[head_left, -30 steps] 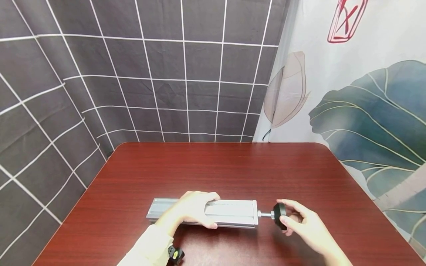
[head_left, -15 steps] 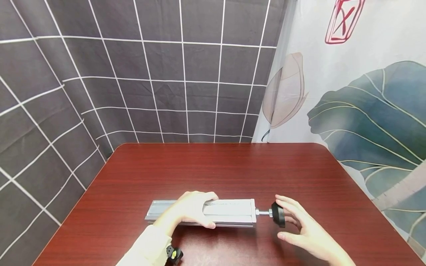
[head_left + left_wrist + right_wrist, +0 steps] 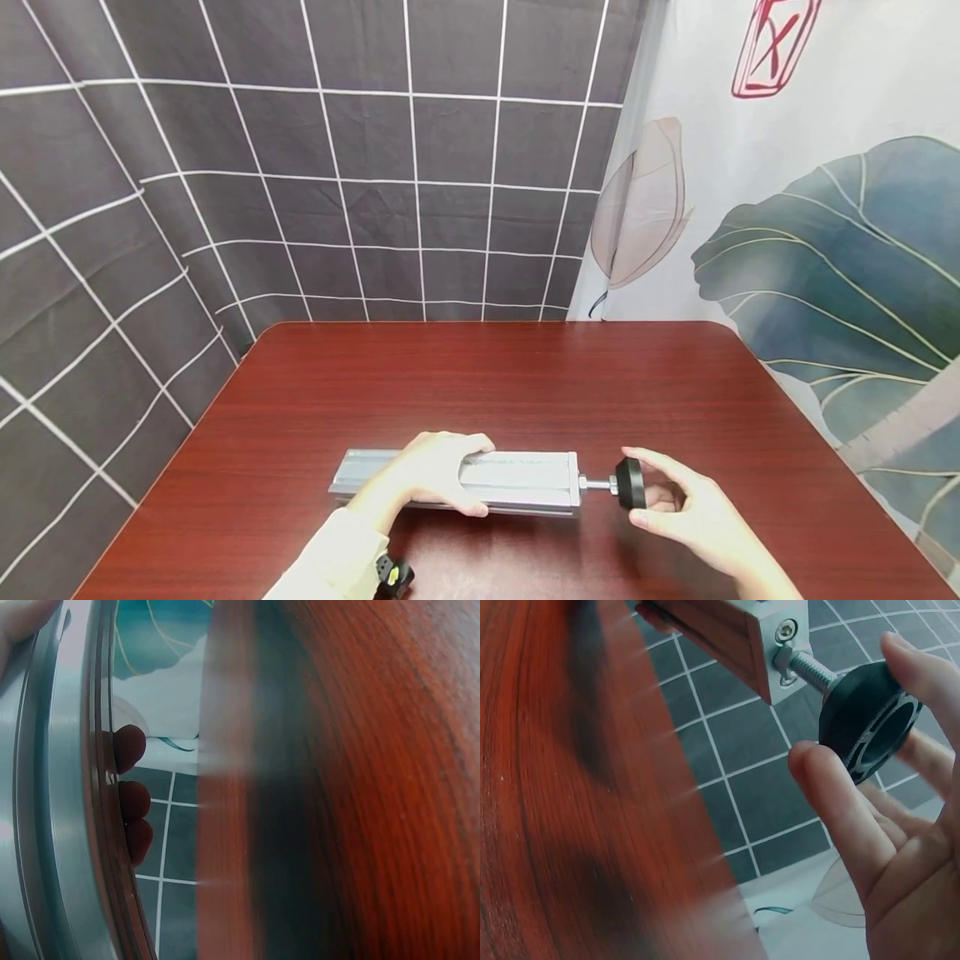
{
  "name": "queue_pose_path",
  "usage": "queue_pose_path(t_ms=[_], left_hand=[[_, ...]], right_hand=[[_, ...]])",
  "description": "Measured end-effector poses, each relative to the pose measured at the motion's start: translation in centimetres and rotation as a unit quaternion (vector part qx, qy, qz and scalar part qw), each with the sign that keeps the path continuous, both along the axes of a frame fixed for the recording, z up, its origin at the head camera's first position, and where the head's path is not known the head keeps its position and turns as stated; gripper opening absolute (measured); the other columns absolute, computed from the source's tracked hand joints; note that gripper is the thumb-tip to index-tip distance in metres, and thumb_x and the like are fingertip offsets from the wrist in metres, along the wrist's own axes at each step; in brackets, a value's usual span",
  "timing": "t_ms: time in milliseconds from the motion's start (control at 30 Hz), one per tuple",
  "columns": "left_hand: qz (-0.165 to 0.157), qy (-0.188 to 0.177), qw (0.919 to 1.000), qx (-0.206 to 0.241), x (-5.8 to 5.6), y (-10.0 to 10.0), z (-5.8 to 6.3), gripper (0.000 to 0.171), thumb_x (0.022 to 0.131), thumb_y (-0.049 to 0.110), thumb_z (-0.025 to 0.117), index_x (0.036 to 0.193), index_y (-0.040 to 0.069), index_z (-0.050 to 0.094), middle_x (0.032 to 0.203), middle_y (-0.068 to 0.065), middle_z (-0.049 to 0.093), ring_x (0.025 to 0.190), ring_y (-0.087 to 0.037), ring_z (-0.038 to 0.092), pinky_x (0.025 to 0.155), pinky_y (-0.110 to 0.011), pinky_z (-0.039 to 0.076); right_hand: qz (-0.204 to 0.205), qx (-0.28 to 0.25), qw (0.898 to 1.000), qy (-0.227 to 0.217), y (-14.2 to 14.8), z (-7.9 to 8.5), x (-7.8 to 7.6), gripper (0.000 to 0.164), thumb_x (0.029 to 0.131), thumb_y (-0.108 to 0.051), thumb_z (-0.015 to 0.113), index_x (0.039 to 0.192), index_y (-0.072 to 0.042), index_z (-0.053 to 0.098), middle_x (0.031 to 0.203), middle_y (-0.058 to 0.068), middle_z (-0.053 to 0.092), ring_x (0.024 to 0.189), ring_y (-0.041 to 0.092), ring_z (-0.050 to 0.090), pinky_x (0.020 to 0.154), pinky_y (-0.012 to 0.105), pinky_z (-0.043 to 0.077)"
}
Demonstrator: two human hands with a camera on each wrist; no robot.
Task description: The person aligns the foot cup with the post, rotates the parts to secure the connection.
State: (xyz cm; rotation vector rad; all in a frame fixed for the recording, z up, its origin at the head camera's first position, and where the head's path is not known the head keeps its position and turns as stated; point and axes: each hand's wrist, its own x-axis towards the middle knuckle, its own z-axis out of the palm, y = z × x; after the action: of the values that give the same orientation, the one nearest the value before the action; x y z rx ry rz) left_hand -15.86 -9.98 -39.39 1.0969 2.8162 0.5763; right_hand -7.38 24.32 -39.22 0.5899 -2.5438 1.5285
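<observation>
A silver aluminium profile (image 3: 525, 479) lies crosswise in the head view, slightly above the table. My left hand (image 3: 442, 471) grips it around the middle; in the left wrist view several fingertips (image 3: 133, 802) show along its far edge. From its right end plate a threaded stud (image 3: 814, 671) with nuts sticks out, bearing a black levelling foot (image 3: 631, 483). My right hand (image 3: 693, 508) holds the foot's rim between thumb and fingers. The foot's hollow underside faces the palm in the right wrist view, with the thumb (image 3: 829, 787) at one side and a finger at the opposite side.
The reddish-brown wooden table (image 3: 480, 375) has rounded far corners. Behind it hangs a dark grey curtain (image 3: 375, 208) with white grid lines, and a white leaf-patterned curtain (image 3: 810, 250) at the right. A small black device (image 3: 393, 575) sits at the left wrist.
Half a second ago my right hand's fingers were spread off the foot; now thumb and fingers have closed back around its rim. My left hand and the profile have stayed nearly still.
</observation>
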Motion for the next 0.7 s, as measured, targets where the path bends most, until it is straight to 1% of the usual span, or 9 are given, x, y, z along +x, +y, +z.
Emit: queue_pose_path(t_ms=[100, 167, 200, 300, 400, 500, 567, 600, 700], left_hand=[[0.001, -0.001, 1.0, -0.003, 0.01, 0.08, 0.08, 0.07, 0.055, 0.061, 0.074, 0.116, 0.031, 0.058, 0.101, 0.016, 0.065, 0.087, -0.002, 0.06, 0.074, -0.029, 0.045], [0.002, -0.003, 1.0, -0.005, -0.02, 0.08, 0.07, 0.07, 0.054, 0.061, 0.075, 0.116, 0.031, 0.058, 0.101, 0.016, 0.065, 0.087, -0.002, 0.06, 0.074, -0.029, 0.045], [0.002, -0.003, 1.0, -0.005, -0.07, 0.06, 0.04, 0.071, 0.054, 0.061, 0.075, 0.116, 0.031, 0.058, 0.101, 0.015, 0.065, 0.087, -0.002, 0.06, 0.074, -0.029, 0.045], [0.004, 0.002, 1.0, -0.005, -0.25, 0.0, -0.07, 0.07, 0.055, 0.061, 0.075, 0.116, 0.031, 0.058, 0.099, 0.015, 0.065, 0.086, -0.003, 0.06, 0.074, -0.031, 0.045], [0.005, 0.005, 1.0, -0.004, -0.35, -0.05, -0.03, 0.07, 0.055, 0.061, 0.074, 0.116, 0.03, 0.058, 0.099, 0.013, 0.065, 0.086, -0.004, 0.06, 0.074, -0.032, 0.045], [0.004, 0.003, 1.0, -0.004, -0.34, -0.1, 0.08, 0.071, 0.055, 0.061, 0.074, 0.116, 0.028, 0.058, 0.1, 0.012, 0.065, 0.087, -0.005, 0.06, 0.074, -0.032, 0.045], [0.002, 0.0, 1.0, -0.004, -0.32, -0.08, 0.16, 0.072, 0.055, 0.061, 0.074, 0.117, 0.028, 0.058, 0.1, 0.012, 0.065, 0.087, -0.005, 0.06, 0.073, -0.032, 0.045], [0.001, -0.002, 1.0, -0.004, -0.32, -0.07, 0.2, 0.072, 0.055, 0.062, 0.074, 0.117, 0.028, 0.058, 0.1, 0.012, 0.065, 0.087, -0.005, 0.06, 0.073, -0.031, 0.045], [-0.001, -0.005, 1.0, -0.005, -0.3, 0.01, 0.22, 0.073, 0.056, 0.062, 0.074, 0.118, 0.028, 0.057, 0.101, 0.013, 0.065, 0.088, -0.004, 0.06, 0.074, -0.031, 0.045]], right_hand=[[-0.016, 0.009, 1.0, -0.016, -0.06, -0.04, -0.08, 0.055, 0.076, -0.007, 0.075, 0.126, -0.009, 0.054, 0.086, 0.0, 0.061, 0.064, 0.013, 0.059, 0.056, 0.026, 0.048], [-0.008, 0.007, 1.0, -0.024, -0.02, -0.11, -0.13, 0.054, 0.078, -0.006, 0.073, 0.128, -0.009, 0.052, 0.087, 0.002, 0.06, 0.067, 0.013, 0.059, 0.059, 0.027, 0.049], [-0.001, 0.005, 1.0, -0.028, 0.04, -0.16, -0.12, 0.057, 0.078, -0.005, 0.072, 0.13, -0.009, 0.05, 0.09, 0.002, 0.06, 0.071, 0.013, 0.06, 0.062, 0.027, 0.05], [0.032, 0.001, 0.999, -0.018, 0.22, -0.32, -0.11, 0.07, 0.076, -0.001, 0.072, 0.138, -0.011, 0.041, 0.111, -0.002, 0.057, 0.087, 0.011, 0.061, 0.072, 0.024, 0.049], [0.084, -0.013, 0.996, 0.021, 0.32, -0.51, -0.17, 0.08, 0.074, 0.005, 0.073, 0.143, -0.006, 0.033, 0.132, -0.002, 0.044, 0.101, 0.01, 0.058, 0.081, 0.021, 0.047], [0.118, -0.026, 0.99, 0.069, 0.21, -0.62, -0.36, 0.075, 0.072, 0.008, 0.074, 0.138, 0.0, 0.039, 0.139, 0.001, 0.038, 0.103, 0.01, 0.058, 0.083, 0.02, 0.046], [0.12, -0.024, 0.987, 0.102, 0.17, -0.62, -0.45, 0.07, 0.07, 0.01, 0.075, 0.133, 0.002, 0.045, 0.14, 0.002, 0.039, 0.099, 0.01, 0.06, 0.081, 0.02, 0.047], [0.114, -0.023, 0.987, 0.107, 0.15, -0.59, -0.45, 0.068, 0.07, 0.01, 0.075, 0.131, 0.0, 0.048, 0.138, 0.0, 0.041, 0.094, 0.01, 0.061, 0.079, 0.019, 0.048], [0.08, -0.003, 0.989, 0.121, 0.2, -0.47, -0.43, 0.068, 0.067, 0.007, 0.078, 0.129, -0.003, 0.052, 0.131, -0.003, 0.048, 0.085, 0.01, 0.062, 0.073, 0.019, 0.049]])
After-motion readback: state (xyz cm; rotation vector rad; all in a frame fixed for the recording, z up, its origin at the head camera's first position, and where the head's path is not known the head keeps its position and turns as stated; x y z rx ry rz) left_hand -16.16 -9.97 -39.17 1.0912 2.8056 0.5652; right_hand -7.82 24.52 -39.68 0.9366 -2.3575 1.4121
